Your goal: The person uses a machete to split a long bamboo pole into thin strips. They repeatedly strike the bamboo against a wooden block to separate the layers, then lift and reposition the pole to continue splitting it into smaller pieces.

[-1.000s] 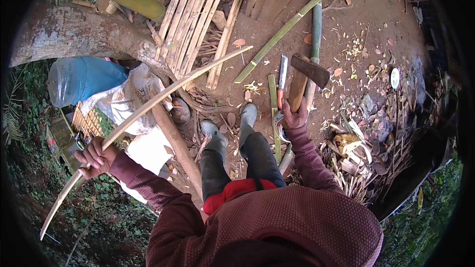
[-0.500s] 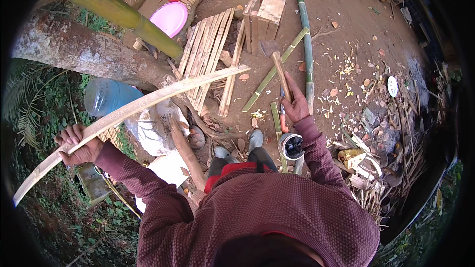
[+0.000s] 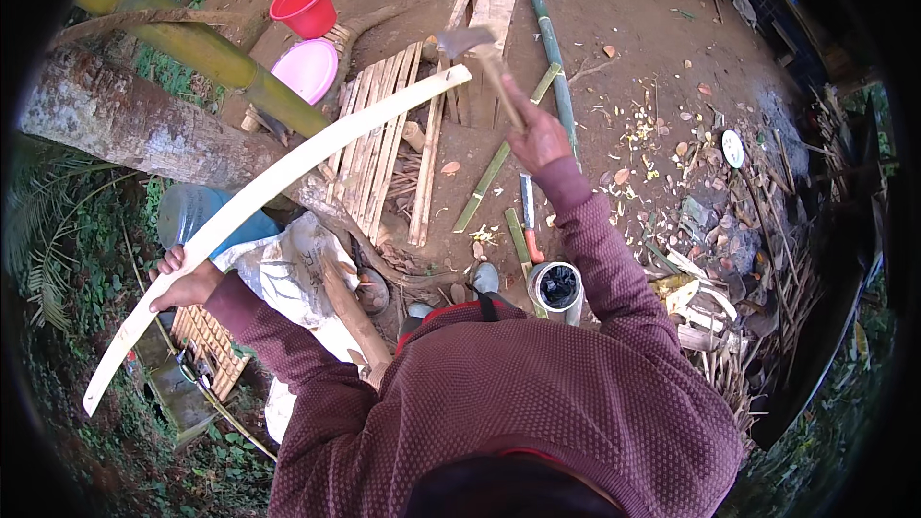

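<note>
A long, curved strip of pale wood slants from the lower left up toward the middle. Near its lower end my left hand is closed around it. My right hand grips the wooden handle of a hatchet, raised with its grey metal head just above the strip's far end. Whether the blade touches the wood I cannot tell. On the ground below my right forearm lies a knife with an orange handle, beside a white bucket holding something black.
A slatted wooden rack and a wooden stool stand ahead. Beyond is a red basin near a pink one. A long green bamboo pole lies to the right. A tree trunk and blue container are left.
My right hand has lifted the hatchet up and leftward, bringing its head over the strip's far end. The strip has turned, its paler face now showing. The view has shifted slightly.
</note>
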A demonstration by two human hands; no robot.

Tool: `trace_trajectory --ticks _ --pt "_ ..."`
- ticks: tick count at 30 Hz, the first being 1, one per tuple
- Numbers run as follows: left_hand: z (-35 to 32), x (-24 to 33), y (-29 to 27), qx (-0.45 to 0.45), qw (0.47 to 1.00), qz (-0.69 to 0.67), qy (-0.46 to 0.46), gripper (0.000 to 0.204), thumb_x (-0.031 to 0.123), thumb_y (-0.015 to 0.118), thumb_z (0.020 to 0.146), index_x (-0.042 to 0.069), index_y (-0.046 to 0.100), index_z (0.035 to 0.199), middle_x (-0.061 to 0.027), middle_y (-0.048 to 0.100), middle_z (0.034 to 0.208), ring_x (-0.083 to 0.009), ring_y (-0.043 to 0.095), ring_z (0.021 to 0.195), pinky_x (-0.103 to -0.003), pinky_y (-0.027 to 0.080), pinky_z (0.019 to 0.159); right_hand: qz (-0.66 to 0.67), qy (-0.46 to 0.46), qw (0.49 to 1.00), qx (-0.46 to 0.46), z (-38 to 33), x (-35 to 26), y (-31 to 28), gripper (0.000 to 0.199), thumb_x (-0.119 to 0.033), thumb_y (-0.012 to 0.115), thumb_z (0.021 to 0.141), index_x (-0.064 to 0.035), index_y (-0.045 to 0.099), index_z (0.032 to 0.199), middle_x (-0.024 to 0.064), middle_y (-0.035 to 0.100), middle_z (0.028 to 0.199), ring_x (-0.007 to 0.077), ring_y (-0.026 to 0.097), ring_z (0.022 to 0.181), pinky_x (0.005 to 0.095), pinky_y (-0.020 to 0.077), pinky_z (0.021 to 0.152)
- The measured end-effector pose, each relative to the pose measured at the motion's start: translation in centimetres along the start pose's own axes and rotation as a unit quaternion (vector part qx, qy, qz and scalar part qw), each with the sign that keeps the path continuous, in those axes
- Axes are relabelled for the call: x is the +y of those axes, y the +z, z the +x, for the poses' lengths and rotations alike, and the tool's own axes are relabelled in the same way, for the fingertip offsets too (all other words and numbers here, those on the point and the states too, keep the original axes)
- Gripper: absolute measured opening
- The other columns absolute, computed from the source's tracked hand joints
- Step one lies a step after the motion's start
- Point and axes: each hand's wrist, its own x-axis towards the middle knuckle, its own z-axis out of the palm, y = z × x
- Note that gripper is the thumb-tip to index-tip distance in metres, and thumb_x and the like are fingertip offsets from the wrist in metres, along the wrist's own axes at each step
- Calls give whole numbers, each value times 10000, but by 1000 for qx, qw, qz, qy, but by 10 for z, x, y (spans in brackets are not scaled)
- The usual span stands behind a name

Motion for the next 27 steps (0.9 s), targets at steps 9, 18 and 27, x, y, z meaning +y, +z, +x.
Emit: trace_trajectory --ticks 9,18,27 --pt "-10 -5 -24 51 998 34 28 669 728 190 821 95 399 876 0 347 580 -128 361 458 -247 345 410 187 62 971 132 18 -50 -46 727 -54 564 702 -282 363 1362 200 639 931 303 643 815 418 504 793" --pt "-8 9 -21 94 993 63 29 651 722 171 826 114 401 866 6 341 561 -123 354 427 -237 350 392 101 28 993 51 17 -36 -22 705 -46 590 724 -290 381 1351 211 619 1011 241 643 734 362 511 716" --pt "-21 14 1 108 993 30 33 624 725 218 823 127 392 862 17 335 565 -108 343 424 -214 332 369 -59 -124 991 4 -10 11 71 763 -24 632 713 -282 345 1371 140 636 984 171 629 713 296 553 658"
